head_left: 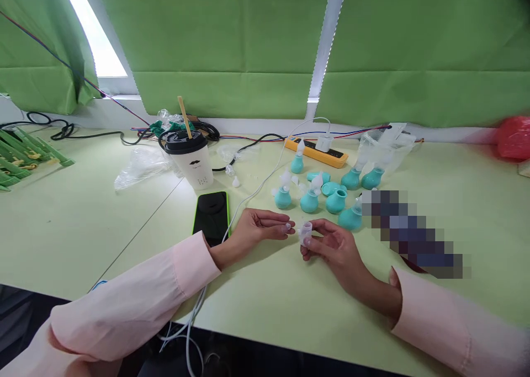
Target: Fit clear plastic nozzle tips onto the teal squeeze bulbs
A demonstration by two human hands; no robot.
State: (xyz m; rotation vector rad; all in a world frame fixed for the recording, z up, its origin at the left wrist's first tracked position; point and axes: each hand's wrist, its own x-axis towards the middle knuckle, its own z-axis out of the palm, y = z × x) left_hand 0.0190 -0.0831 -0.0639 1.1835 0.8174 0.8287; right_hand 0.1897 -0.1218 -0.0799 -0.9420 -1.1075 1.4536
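Note:
Between the thumb and fingertips of my left hand (263, 231) is a small clear piece (289, 227), too tiny to make out well. Facing it, my right hand (333, 247) pinches a translucent white plastic cup-shaped part (306, 232); a small gap separates the two pieces. Just beyond my hands stand several teal squeeze bulbs, some with clear tips fitted, such as this bulb (283, 198) and another bulb (309, 201). One teal bulb (335, 201) has a bare open neck. A further bulb (350, 218) lies tilted close behind my right hand.
A black phone (211, 217) in a green case lies by my left wrist, beneath a white cable. Behind it stands a lidded paper cup (191, 164) with a straw. An orange power strip (317, 152), a clear plastic bag (385, 149) and a pixelated item (409, 233) lie farther right.

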